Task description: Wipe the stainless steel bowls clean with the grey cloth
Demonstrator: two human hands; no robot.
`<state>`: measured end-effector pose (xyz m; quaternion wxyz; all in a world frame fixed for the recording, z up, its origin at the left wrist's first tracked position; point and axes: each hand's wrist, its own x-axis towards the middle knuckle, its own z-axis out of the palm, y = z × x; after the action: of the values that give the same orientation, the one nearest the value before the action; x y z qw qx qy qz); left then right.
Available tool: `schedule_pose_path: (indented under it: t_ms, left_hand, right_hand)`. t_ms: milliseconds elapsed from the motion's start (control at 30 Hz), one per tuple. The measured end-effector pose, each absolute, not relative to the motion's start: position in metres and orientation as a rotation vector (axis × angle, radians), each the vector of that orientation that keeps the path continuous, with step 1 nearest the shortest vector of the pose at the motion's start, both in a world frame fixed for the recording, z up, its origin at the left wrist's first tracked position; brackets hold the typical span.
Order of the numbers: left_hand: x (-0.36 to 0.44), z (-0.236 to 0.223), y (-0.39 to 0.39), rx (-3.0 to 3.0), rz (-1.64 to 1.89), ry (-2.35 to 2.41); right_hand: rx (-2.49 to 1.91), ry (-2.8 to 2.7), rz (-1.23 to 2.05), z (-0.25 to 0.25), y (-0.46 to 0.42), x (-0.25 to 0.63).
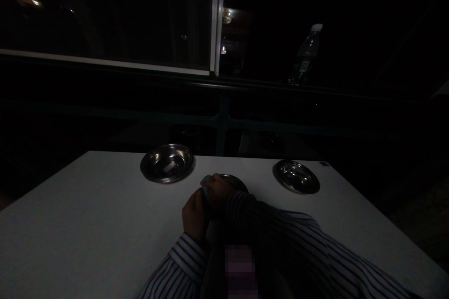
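My right hand (219, 192) is closed on a pale, crumpled cloth (206, 180), its exact kind hard to make out in the dark. Close beside it on the left, my left hand (194, 215) is curled at the edge of a shiny metal plate (234, 179). Most of that plate is hidden by my right hand and sleeve, and only its far rim shows. A steel bowl (167, 164) with a small pale piece inside lies at the table's far left. Farther right lies a second shallow steel dish (297, 176).
The white table (105, 224) ends just behind the dishes. A clear plastic bottle (306, 56) with a white cap stands on the dark ledge beyond. A window frame (215, 18) rises behind. The room is very dim.
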<state>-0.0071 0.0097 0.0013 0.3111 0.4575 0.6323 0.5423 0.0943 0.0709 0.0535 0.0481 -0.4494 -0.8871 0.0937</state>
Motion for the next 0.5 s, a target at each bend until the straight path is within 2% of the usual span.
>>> schedule_pose_path:
  t_ms: [233,500]
  left_hand:
    - [-0.0079,0.0023,0.0096,1.228,1.407,1.689]
    - [-0.0075,-0.0030,0.0105,1.207,1.418,1.676]
  right_hand:
    - [-1.582,-2.650,0.208,0.0604,0.0655,0.0950]
    - [-1.556,-2.678,0.223,0.0556,0.0735,0.1007]
